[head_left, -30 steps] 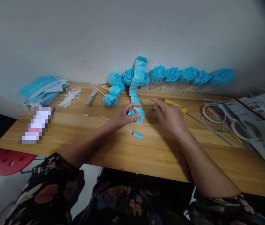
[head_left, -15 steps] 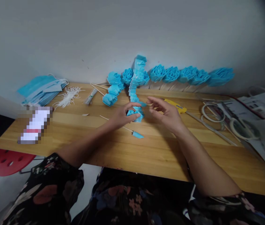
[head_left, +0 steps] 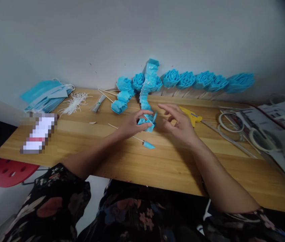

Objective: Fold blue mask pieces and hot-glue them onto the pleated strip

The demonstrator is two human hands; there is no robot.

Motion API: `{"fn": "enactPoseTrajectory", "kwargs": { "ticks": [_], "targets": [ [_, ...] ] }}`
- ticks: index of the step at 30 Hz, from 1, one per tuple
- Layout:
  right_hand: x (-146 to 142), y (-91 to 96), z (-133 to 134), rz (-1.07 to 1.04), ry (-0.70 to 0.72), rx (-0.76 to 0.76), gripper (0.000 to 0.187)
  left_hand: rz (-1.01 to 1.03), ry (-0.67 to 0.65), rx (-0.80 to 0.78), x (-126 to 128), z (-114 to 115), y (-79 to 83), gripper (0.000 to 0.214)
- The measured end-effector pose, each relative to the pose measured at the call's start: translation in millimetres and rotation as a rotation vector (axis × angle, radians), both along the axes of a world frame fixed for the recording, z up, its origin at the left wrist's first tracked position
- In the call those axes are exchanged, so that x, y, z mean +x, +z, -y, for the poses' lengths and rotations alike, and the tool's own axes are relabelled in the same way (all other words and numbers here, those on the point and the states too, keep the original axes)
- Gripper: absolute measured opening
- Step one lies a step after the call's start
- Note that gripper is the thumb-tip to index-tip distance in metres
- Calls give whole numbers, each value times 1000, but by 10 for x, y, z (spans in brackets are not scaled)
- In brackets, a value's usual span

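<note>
My left hand point(head_left: 137, 124) is curled around a folded blue petal piece point(head_left: 146, 123), thumb in front and fingers behind. This piece lies at the near end of a long overlapping row of blue folded petals point(head_left: 146, 88) that runs back towards the wall. One small blue flap point(head_left: 155, 116) stands up beside my left fingertips. To the right, my right hand point(head_left: 179, 121) is raised with its fingers apart and nothing in them. In front of my left hand lies a thin stick with a blue rolled tip point(head_left: 149, 145).
Several blue mask-fabric roses point(head_left: 172, 78) line the wall. Left are blue face masks point(head_left: 48, 97), white ear loops point(head_left: 75, 103), a tied bundle of thin strips point(head_left: 98, 103) and a blurred phone point(head_left: 39, 133). Right are a yellow glue gun point(head_left: 193, 116), tape rolls point(head_left: 231, 121) and papers point(head_left: 271, 114).
A small blue flap beside my left fingers now stands more upright. My right hand has shifted slightly to the right. My left hand keeps its grip in nearly the same place.
</note>
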State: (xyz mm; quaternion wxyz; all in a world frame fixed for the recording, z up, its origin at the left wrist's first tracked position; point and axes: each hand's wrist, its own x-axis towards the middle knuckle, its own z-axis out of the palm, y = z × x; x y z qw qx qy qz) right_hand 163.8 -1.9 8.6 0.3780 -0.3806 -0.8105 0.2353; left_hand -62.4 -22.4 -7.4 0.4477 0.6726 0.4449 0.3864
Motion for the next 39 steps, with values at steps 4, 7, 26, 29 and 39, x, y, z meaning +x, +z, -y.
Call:
{"fn": "enactPoseTrajectory", "kwargs": {
  "ticks": [4,7,26,29,39],
  "targets": [
    [-70,94,97,22,136,116,34,-47,-21,93,21,2,-15,51],
    [-128,96,144,12,168,173,23,-77,-79,147,62,45,-7,45],
    [-114,39,73,-173,-97,-45,9,7,-14,110,61,40,-46,60],
    [-116,29,55,-194,-94,-63,10,-41,22,166,65,49,-19,59],
    [-105,39,78,-175,12,-96,14,-201,104,487,58,65,-4,44]
  ]
}}
